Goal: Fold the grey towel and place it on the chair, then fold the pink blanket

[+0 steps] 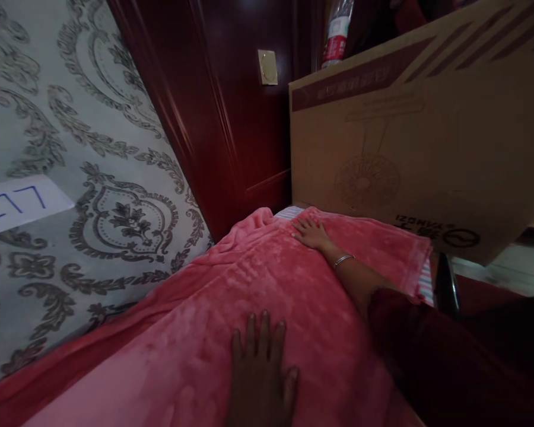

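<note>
Pink blanket (258,279), plush and slightly rumpled, covers the lower middle of the frame and runs from the bottom edge up toward the centre, draped over some raised surface that is hidden beneath it. Left hand (261,373) at bottom centre, nearest the camera: palm down, fingers spread, lying flat on the blanket, gripping nothing. Right hand (312,233) farther off, just right of centre: also flat and open on the blanket near its far edge, fingers splayed loosely toward the upper left. Thin silver bangle (343,260) on that wrist; forearm bare, then a dark red sleeve (427,338) filling the lower right. A strip of striped cloth (288,212) shows at the blanket's far edge, just beyond the right fingertips, and again at the right end. Right behind that, a large cardboard box (409,136) takes up the upper right, touching or nearly touching the blanket's far end; printed fan drawing on its face, lettering upside down. Left half of frame: grey patterned wallpaper (93,148) with a white paper label (20,203) marked in blue, "277". Top centre: dark red wooden door (231,118) with a small pale plate (267,67). Above the box, a red-and-white object (336,38), too partial to identify.
</note>
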Demonstrator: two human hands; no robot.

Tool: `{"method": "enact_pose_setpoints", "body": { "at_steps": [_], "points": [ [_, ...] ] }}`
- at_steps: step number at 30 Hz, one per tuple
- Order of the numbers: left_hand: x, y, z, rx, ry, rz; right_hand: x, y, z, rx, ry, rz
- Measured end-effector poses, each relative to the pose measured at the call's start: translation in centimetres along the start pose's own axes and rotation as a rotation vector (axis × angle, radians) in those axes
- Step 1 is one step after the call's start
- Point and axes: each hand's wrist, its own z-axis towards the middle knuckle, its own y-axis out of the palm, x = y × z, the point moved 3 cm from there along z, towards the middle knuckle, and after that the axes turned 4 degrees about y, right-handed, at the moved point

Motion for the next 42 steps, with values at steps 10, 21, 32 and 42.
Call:
{"method": "enact_pose_setpoints", "body": {
  "at_steps": [10, 21, 32, 42],
  "points": [
    [-4.1, -6.6, 10.1, -0.028, -0.039, 0.007, 0.2, -0.1, 0.3, 0.013, -0.009, 0.023],
    [-6.2, -1.8, 10.6, -0.102, -0.16, 0.089, 2.7, -1.9, 3.8, -0.053, -0.011, -0.005],
    [-5.9, -2.4, 10.5, -0.116, -0.223, 0.083, 5.0, -0.6, 5.9, -0.039, 0.022, 0.091],
    [-6.1, -2.2, 10.1, -0.112, -0.289, 0.077, 4.0, -1.0, 6.5, 0.072, -0.121, 0.11]
  ]
}}
